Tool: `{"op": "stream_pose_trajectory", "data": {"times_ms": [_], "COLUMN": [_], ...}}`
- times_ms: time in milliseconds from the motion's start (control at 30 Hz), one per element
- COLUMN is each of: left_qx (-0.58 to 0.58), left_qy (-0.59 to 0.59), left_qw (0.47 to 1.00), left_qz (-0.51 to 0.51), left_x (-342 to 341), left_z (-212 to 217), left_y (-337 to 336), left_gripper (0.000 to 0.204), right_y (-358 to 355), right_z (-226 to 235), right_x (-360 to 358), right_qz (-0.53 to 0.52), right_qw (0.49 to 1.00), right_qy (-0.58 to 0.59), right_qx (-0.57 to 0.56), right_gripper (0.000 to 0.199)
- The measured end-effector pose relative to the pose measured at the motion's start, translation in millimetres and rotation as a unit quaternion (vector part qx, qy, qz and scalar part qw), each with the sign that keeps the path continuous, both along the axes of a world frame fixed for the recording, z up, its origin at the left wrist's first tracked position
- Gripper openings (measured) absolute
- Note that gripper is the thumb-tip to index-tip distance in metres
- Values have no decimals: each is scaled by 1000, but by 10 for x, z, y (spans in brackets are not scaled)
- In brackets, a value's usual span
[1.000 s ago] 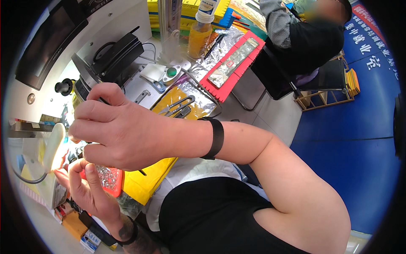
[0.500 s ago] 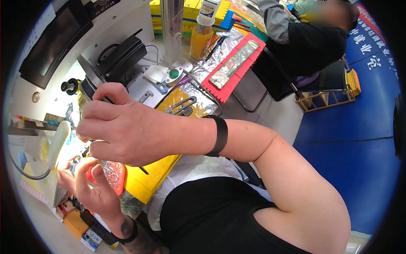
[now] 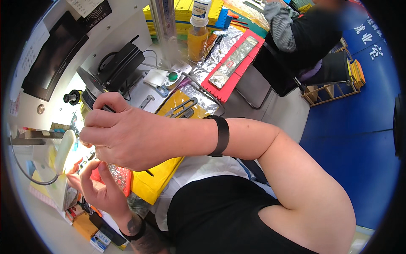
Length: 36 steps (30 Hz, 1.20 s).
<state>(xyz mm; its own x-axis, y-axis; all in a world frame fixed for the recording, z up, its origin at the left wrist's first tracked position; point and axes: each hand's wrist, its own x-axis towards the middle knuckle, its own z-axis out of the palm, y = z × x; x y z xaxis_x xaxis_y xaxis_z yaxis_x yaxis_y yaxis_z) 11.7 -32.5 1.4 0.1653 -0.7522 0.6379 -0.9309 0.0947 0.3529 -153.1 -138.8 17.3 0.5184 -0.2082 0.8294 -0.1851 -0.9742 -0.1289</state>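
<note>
My right hand (image 3: 127, 135) is closed in a fist-like grip across the left of the bench. Something dark shows between its fingers, too hidden to name. Just below it, my left hand (image 3: 103, 190) has its thumb and bent fingers drawn together under the right hand's fingertips. Whatever is between the fingertips is hidden by the right hand and bright glare. A red-orange tray (image 3: 122, 180) with crinkled clear film lies behind the left hand. Beside it a yellow cloth or sheet (image 3: 154, 188) spreads under my right wrist, with a thin dark tip (image 3: 149, 172) showing over it.
A white lamp head (image 3: 65, 151) on a cable stands left of my hands. Beyond are a black device (image 3: 120, 61), a utility knife (image 3: 186, 106), a bottle of amber liquid (image 3: 197, 42) and a red board (image 3: 233, 65). Another person (image 3: 313, 38) sits at the far right.
The whole view has shifted slightly. My left thumb and fingers have drawn closer together, near the right hand. The right hand keeps its grip. The other person leans slightly differently.
</note>
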Motion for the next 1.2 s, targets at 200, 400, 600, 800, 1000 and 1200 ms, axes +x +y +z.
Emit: {"op": "stream_pose_trajectory", "data": {"times_ms": [200,400,600,800,1000,1200], "left_qx": [-7,88,96,94,82,78], "left_qy": [123,135,116,74,88,81], "left_qw": [986,984,986,990,990,991], "left_qz": [-114,-71,-65,-74,-78,-70], "left_x": [135,105,73,105,126,111], "left_z": [-32,112,138,144,112,80], "left_y": [15,43,47,58,67,49], "left_gripper": [13,19,17,15,16,17], "right_y": [1,-3,-12,-3,4,5], "right_z": [-22,-42,-72,-35,-25,-56], "right_x": [14,37,60,32,30,50], "right_qz": [40,23,10,12,2,4], "right_qw": [998,998,998,999,999,998], "right_qy": [-46,-53,-68,-43,-42,-62], "right_qx": [28,16,2,4,7,4], "right_gripper": [11,11,11,12,13,13]}}
